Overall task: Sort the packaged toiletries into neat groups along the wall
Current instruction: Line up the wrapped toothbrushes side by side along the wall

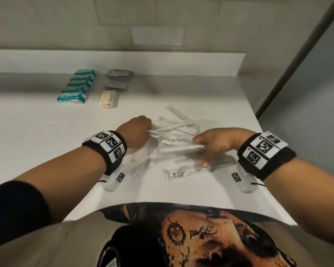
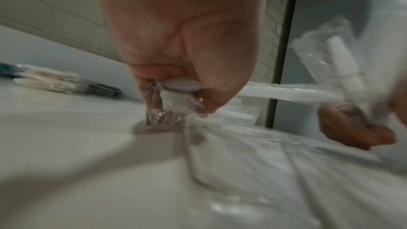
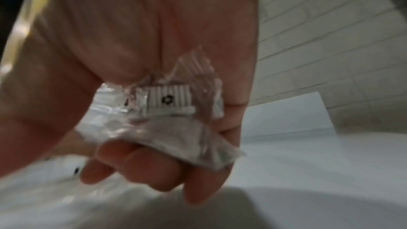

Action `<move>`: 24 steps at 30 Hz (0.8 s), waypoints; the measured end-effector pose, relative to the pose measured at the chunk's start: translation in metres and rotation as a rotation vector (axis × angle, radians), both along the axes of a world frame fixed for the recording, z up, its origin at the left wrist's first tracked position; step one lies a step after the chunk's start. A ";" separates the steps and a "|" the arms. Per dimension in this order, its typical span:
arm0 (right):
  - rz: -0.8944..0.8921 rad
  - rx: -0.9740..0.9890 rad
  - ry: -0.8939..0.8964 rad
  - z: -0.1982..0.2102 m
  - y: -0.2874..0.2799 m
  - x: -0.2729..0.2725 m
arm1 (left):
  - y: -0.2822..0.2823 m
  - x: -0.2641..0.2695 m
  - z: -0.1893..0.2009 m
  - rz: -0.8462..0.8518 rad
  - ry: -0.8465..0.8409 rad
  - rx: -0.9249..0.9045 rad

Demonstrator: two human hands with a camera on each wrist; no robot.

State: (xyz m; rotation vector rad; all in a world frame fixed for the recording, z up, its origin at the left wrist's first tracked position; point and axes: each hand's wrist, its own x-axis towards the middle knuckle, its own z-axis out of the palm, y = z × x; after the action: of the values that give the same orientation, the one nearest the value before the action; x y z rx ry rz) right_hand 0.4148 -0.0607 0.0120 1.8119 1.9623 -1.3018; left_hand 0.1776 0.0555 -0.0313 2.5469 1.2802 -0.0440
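Note:
A loose heap of clear-wrapped white toothbrushes and combs lies mid-counter. My left hand pinches the brush ends of wrapped toothbrushes at the heap's left side. My right hand grips the end of another wrapped toothbrush, its crinkled clear packet bunched between thumb and fingers. One wrapped packet lies flat nearer me. By the wall stand sorted groups: a column of teal-and-white packs, grey sachets, and a cream bar in clear wrap.
The white counter ends at a low white backsplash under a tiled wall. A dark vertical post and grey panel bound the right side. The counter's front edge is against my shirt.

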 end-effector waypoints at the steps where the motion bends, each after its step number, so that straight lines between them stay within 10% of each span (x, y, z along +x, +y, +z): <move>1: -0.009 -0.043 -0.019 -0.005 -0.004 -0.003 | 0.002 -0.004 0.001 -0.003 0.009 0.010; 7: 0.210 0.142 -0.401 -0.015 -0.010 -0.017 | 0.014 -0.023 0.012 0.051 0.041 0.031; 15: -0.257 0.285 -0.223 0.022 0.052 -0.001 | 0.020 -0.030 0.021 0.453 -0.312 -0.284; 19: -0.567 0.106 0.191 0.010 0.073 -0.020 | 0.020 -0.028 0.014 0.515 -0.608 -0.663; 24: -0.479 0.013 0.232 0.011 0.095 -0.021 | 0.022 -0.021 0.020 0.439 -0.609 -0.895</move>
State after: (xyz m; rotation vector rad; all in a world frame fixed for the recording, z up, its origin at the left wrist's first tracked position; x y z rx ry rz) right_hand 0.3941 0.0340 0.0232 2.3266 1.6926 -1.7025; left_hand 0.1562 0.0776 -0.0108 1.3499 1.1608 0.1921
